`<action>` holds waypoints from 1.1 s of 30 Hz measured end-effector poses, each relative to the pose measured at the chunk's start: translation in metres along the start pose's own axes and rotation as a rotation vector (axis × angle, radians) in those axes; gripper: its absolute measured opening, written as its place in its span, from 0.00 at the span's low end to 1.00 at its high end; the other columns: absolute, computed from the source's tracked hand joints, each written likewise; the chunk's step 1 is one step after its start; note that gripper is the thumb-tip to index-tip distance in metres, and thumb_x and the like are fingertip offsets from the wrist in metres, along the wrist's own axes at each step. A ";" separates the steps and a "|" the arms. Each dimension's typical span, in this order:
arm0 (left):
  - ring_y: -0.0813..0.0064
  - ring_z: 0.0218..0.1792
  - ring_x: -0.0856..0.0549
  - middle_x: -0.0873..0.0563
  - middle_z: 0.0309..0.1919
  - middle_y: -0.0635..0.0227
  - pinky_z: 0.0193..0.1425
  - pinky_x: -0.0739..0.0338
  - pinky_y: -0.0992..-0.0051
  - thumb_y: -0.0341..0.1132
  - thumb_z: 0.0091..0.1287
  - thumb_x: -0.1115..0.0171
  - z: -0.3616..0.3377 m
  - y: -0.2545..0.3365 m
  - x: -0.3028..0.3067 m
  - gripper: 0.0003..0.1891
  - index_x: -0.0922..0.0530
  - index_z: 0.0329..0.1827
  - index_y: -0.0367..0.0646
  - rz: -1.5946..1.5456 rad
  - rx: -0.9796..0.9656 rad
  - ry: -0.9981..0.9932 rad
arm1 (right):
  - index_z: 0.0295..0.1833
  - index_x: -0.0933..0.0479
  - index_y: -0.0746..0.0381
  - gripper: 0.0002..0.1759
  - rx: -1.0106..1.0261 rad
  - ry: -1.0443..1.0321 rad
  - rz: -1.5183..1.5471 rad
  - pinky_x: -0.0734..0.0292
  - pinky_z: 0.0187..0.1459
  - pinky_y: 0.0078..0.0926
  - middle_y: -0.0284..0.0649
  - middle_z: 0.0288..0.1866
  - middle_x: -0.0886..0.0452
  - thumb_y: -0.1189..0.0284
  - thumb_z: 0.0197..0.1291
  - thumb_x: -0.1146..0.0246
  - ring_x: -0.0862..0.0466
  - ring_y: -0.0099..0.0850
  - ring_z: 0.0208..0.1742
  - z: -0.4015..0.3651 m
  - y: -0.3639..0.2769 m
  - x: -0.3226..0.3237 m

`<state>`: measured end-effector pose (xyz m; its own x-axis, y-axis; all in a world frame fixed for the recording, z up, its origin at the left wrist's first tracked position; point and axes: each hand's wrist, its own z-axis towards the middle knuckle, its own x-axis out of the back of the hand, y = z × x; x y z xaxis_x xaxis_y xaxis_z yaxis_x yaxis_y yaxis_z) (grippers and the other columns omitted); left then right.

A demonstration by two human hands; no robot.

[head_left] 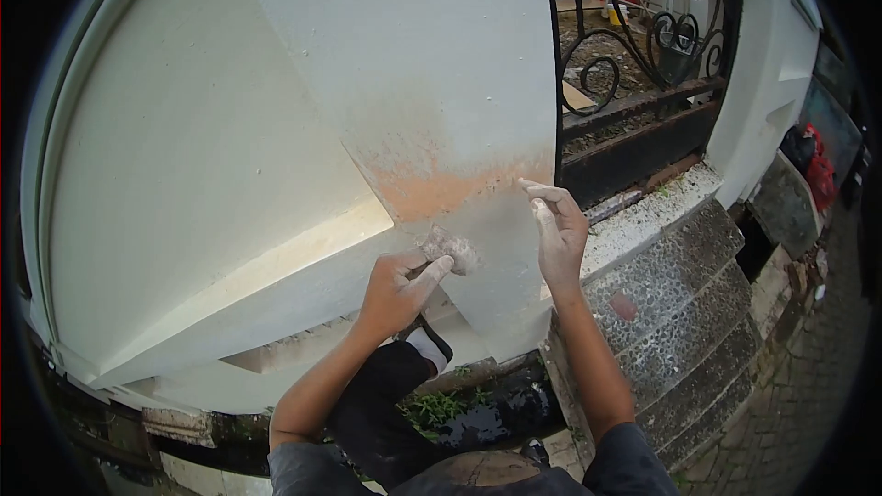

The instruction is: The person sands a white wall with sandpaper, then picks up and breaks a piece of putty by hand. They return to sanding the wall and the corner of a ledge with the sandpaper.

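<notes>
My left hand [404, 292] is closed, thumb against fingers, on a small crumpled plastic bag [450, 250] with pale, whitish material in it. The bag is in front of the lower part of a white wall pillar [459, 64]. Higher and to the right, my right hand [559, 231] has curled fingers, with the thumb and index tips close together at the pillar's edge. Whatever they may pinch is too small to make out. Whitish dust coats the fingers of both hands. Between them, a rough orange-brown patch [423, 195] shows on the pillar where paint is absent.
A black wrought-iron gate [634, 119] is right of the pillar. Below it, speckled stone steps [671, 294] descend toward brick paving [781, 404]. A ditch with water [487, 422] and weeds runs under my body. A red plastic bag [818, 170] lies at far right.
</notes>
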<state>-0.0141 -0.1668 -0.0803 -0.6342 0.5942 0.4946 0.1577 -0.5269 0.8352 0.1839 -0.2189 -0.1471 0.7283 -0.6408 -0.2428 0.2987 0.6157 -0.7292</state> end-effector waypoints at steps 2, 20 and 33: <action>0.69 0.33 0.15 0.15 0.32 0.57 0.44 0.19 0.71 0.31 0.65 0.46 -0.003 -0.024 -0.010 0.10 0.20 0.36 0.31 -0.507 0.133 0.103 | 0.43 0.24 0.66 0.10 -0.329 0.006 0.206 0.29 0.52 0.28 0.43 0.46 0.19 0.82 0.57 0.47 0.21 0.32 0.51 -0.027 -0.011 0.011; 0.84 0.23 0.25 0.17 0.21 0.64 0.30 0.30 0.79 0.36 0.56 0.36 -0.047 -0.003 -0.077 0.11 0.17 0.31 0.34 -0.044 0.046 0.011 | 0.61 0.39 0.66 0.31 -0.541 -0.128 0.209 0.41 0.64 0.29 0.52 0.73 0.61 0.87 0.49 0.41 0.43 0.36 0.70 -0.157 -0.073 0.059; 0.70 0.26 0.18 0.16 0.25 0.52 0.37 0.27 0.73 0.36 0.55 0.37 -0.048 -0.015 -0.101 0.12 0.18 0.34 0.34 -0.111 -0.071 -0.048 | 0.71 0.58 0.64 0.49 -0.502 -0.254 0.579 0.49 0.68 0.36 0.50 0.60 0.34 0.83 0.47 0.36 0.40 0.36 0.68 -0.153 -0.109 0.068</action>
<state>0.0115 -0.2477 -0.1545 -0.6078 0.6785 0.4127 0.0339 -0.4970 0.8671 0.1063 -0.4002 -0.1821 0.8186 -0.1226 -0.5612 -0.4375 0.5001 -0.7474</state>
